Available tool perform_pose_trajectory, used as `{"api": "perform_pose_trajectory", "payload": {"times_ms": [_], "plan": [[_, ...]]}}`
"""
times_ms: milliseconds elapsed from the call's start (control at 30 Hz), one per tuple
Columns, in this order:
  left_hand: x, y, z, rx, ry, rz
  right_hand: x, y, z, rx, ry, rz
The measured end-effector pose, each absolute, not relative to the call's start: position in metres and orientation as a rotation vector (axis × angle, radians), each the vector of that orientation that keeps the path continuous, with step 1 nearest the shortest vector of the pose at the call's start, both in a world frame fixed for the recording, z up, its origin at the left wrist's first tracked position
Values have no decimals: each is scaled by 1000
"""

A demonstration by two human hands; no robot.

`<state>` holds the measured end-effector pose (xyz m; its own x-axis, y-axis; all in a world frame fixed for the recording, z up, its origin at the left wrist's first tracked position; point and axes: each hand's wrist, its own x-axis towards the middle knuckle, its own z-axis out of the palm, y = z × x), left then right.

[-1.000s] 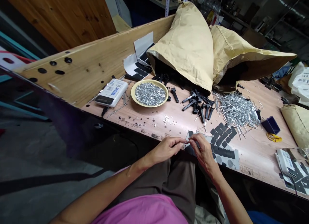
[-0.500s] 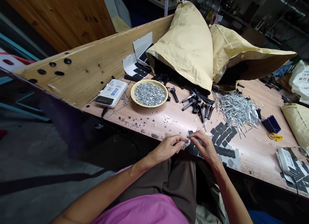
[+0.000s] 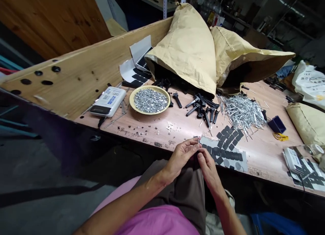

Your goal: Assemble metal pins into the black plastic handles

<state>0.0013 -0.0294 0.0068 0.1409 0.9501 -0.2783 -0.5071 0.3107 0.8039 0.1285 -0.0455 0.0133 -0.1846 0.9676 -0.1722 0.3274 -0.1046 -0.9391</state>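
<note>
One slim metal rod, pinched between thumb and fingers of your left hand; lower part hidden. Your right hand: fingers curled, just beside; whether it grips anything, you cannot tell. One grey sheet with black pads, just beyond your right hand. One heap of metal pins, farther out. One bowl of small washers, beyond your left hand. Two tan sacks, beyond both hands, insides dark.
</note>
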Motion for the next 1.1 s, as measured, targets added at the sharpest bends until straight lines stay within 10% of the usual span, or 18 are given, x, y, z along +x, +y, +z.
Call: {"api": "perform_pose_trajectory", "payload": {"times_ms": [167,767,1100], "plan": [[13,-43,-7,633,933,1170,133,-79,-2,-1450,-1161,1667],[29,-63,-44,1231,1090,889,164,-102,-16,-2027,-1539,1105],[-22,-10,-55,1557,1573,1344,172,-88,-22,-2674,-1902,610]]}}
